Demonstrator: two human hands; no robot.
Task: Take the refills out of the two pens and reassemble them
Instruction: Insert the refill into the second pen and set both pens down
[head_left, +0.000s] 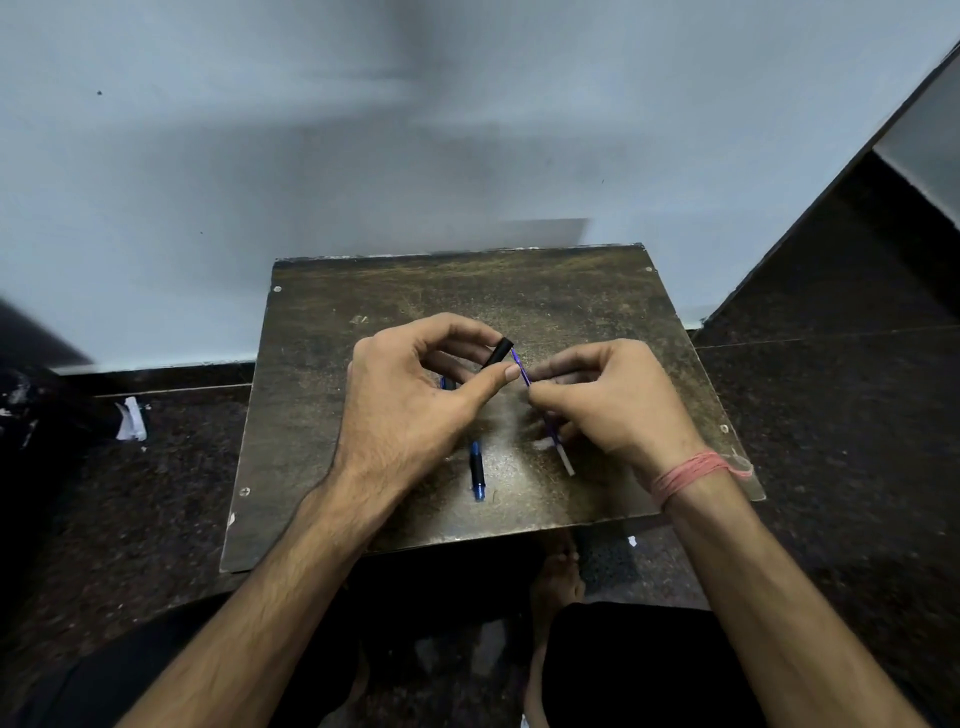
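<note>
My left hand (415, 395) pinches a black pen barrel (497, 352) between thumb and fingers, its open end pointing up and right. My right hand (608, 400) holds a thin purple refill (521, 366) whose upper end sits beside the barrel's mouth; its pale lower end (566, 460) sticks out below the hand. A second pen, blue with a black grip (477, 473), lies on the brown board (363, 467) between my wrists, partly hidden under my left hand.
The board rests low over a dark speckled floor (831, 415) against a pale wall (363, 156). Scraps of white paper (130, 420) lie on the floor at left. My bare foot (558, 577) shows below the board's near edge.
</note>
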